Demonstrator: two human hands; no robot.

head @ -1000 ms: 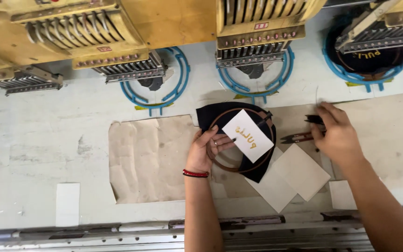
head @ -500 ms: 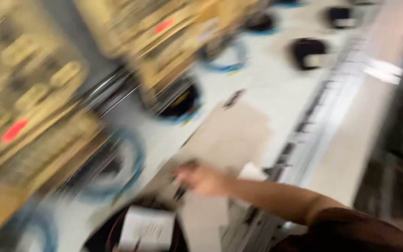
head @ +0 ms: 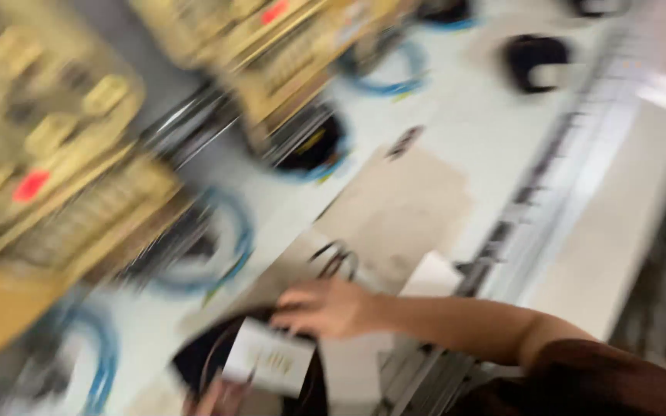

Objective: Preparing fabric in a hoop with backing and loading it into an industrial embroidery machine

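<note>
The view is tilted and heavily blurred. A black fabric piece in a round hoop [head: 194, 356] lies at the bottom, with a white card [head: 267, 360] on top of it. My right hand [head: 325, 308] reaches in from the right, and its fingers rest at the card's upper edge with nothing in them. Dark scissors [head: 337, 258] lie on the table just beyond that hand, apart from it. Only part of my left hand [head: 217, 399] shows at the bottom edge, against the hoop below the card. Its grip is too blurred to read.
Yellow embroidery machine heads [head: 79, 154] hang over the white table at the left and top. Blue hoop rings [head: 225, 254] holding dark fabric sit under them. Brown paper sheets [head: 410, 200] and a white sheet [head: 433, 273] lie near the table's metal front rail [head: 533, 192].
The camera has swung and tilted hard, so the scene now runs diagonally. My right hand has let go of the scissors and moved onto the card. My left hand stays at the hoop.
</note>
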